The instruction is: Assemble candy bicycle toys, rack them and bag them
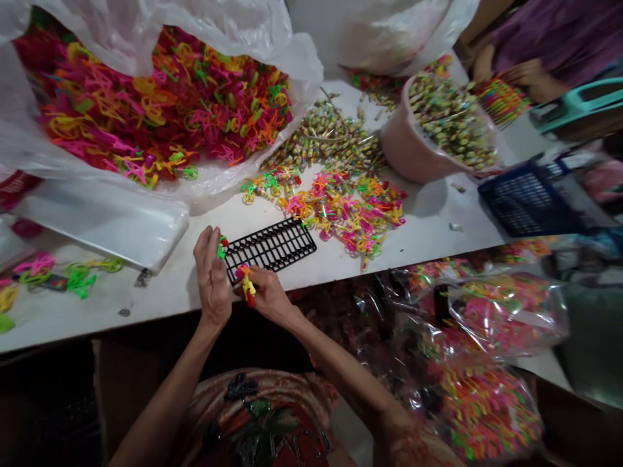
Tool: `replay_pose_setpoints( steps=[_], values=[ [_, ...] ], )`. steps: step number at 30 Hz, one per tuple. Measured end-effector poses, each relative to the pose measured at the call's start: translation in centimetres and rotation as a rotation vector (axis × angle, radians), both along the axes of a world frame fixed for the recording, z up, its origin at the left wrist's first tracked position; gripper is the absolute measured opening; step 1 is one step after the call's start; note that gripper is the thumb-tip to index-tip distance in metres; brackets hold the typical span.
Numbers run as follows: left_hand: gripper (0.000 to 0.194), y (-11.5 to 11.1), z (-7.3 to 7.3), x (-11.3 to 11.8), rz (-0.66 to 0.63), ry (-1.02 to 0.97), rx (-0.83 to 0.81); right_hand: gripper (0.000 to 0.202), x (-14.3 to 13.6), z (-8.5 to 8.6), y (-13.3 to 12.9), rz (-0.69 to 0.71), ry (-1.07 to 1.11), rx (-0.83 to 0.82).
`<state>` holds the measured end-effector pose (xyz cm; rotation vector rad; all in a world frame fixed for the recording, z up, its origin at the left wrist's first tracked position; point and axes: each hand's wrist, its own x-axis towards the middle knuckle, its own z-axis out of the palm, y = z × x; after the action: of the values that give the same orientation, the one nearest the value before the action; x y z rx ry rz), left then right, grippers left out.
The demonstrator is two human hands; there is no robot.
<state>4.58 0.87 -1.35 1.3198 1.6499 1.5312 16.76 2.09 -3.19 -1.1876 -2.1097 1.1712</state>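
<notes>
A black slotted rack (275,248) lies at a slant near the front edge of the white table. At its left end my left hand (212,279) is raised, fingers together, with a green and red plastic piece (222,248) at its fingertips. My right hand (265,292) pinches a small yellow, red and pink plastic piece (249,289) by the rack's lower left corner. Behind the rack lies a loose pile of bright plastic pieces (348,207).
A large white bag (204,188) of coloured pieces fills the back left. Behind the pile are small patterned tubes (331,133) and a pink bucket (403,143). A blue basket (525,194) and filled clear bags (511,314) are right. Another person's hands (530,74) are at upper right.
</notes>
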Motion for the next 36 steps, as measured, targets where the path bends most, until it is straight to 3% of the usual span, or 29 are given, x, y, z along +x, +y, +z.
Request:
replay_pose_setpoints(
  steps=[4,11,13,16,17,20,23,26,30,33,36],
  values=[
    [0.051,-0.3,-0.4,0.1,-0.010,-0.031,0.023,0.015,0.2,-0.1,0.5,0.006,-0.061,0.020],
    [0.060,-0.1,-0.8,0.5,-0.100,0.130,-0.005,0.012,-0.7,0.5,0.2,0.095,-0.333,0.070],
    [0.055,-0.2,-0.8,0.4,-0.095,0.120,-0.023,0.010,-0.6,1.0,1.4,0.157,-0.316,0.034],
    [0.051,-0.3,-0.4,0.2,-0.092,0.072,-0.066,0.005,0.3,2.3,6.0,0.312,-0.230,-0.036],
    [0.052,-0.3,-0.2,0.1,-0.088,0.060,-0.072,0.006,0.6,2.8,8.2,0.271,-0.240,-0.014],
    [0.057,0.1,0.0,-0.1,-0.109,0.069,-0.074,0.015,0.6,3.6,14.5,-0.185,-0.464,0.190],
    [0.058,0.8,-0.2,-0.2,-0.172,0.108,-0.099,0.027,-0.3,3.4,18.0,-0.224,-0.644,0.238],
    [0.056,1.2,-0.6,-0.3,-0.173,0.099,-0.113,0.032,-0.3,2.7,17.5,-0.179,-0.644,0.238],
    [0.056,1.2,-0.5,-0.2,-0.139,0.057,-0.133,0.023,1.5,2.0,13.8,-0.288,-0.414,0.201],
    [0.055,1.1,-0.2,-0.4,-0.140,0.027,-0.152,0.007,2.2,1.3,10.8,-0.310,-0.074,-0.019],
    [0.056,1.1,0.2,-0.6,-0.153,0.026,-0.162,0.007,1.3,0.4,8.6,-0.300,0.200,-0.265]
  ],
)
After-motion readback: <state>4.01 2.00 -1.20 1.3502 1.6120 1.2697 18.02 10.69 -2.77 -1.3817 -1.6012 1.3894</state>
